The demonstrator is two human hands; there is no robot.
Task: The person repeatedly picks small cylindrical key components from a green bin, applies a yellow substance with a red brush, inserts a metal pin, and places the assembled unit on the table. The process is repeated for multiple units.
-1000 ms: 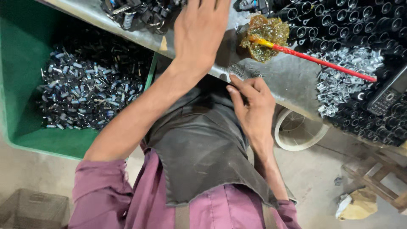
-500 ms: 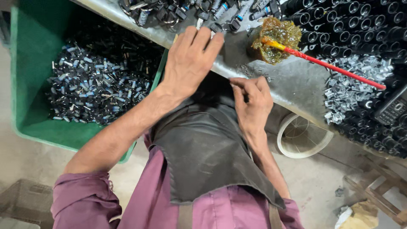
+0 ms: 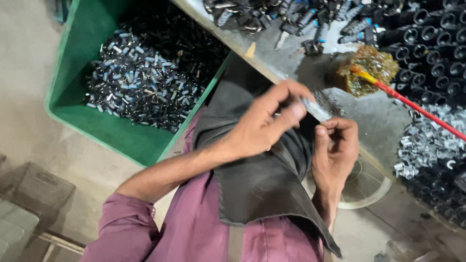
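Note:
My left hand (image 3: 264,127) is raised over the dark apron (image 3: 262,184) on my lap, its fingers pinched on a small silvery metal part (image 3: 307,104) that is blurred. My right hand (image 3: 336,150) is just to its right at the edge of the grey bench (image 3: 383,119), fingers curled and thumb up. Whether it holds anything is hidden. The two hands are close together, almost touching.
A green crate (image 3: 114,133) of small dark and silver metal parts stands at the left. On the bench are an amber blob (image 3: 371,73) with a red-handled stick (image 3: 422,110), black tubes (image 3: 437,34), assembled pieces (image 3: 291,17) and silver clips (image 3: 424,145). A white round rim (image 3: 374,191) lies below.
My left hand has pulled back from the parts on the bench toward my lap and now pinches a small part. The view has shifted left and down.

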